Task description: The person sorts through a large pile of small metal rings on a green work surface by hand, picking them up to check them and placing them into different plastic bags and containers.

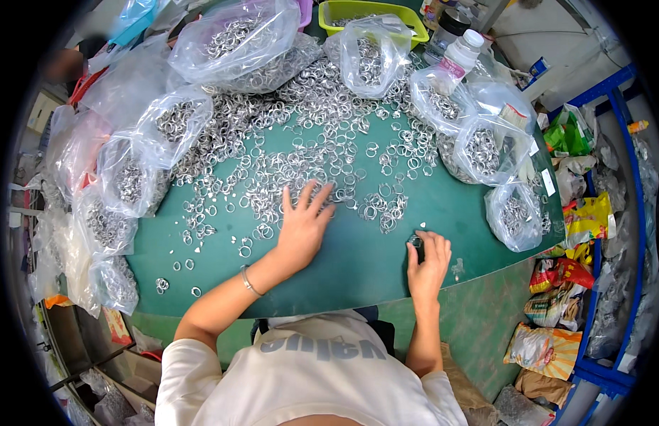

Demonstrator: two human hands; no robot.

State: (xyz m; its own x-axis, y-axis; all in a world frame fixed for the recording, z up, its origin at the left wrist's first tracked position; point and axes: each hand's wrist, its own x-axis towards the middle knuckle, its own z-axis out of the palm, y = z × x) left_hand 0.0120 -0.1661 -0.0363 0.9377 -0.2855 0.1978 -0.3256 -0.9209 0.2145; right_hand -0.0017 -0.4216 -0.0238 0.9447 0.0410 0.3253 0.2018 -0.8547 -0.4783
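Loose metal rings lie spread across the middle of the worktop. Bags of rings line its left, far and right edges. A tray and a bottle stand at the far right. Packets lie on the floor to the right.

We cannot tell what the right hand pinches at its fingertips, a small dark bit half covered by the fingers. At twelve o'clock the green tray is cut by the top edge. The rings inside the clear bags blur into grey masses.
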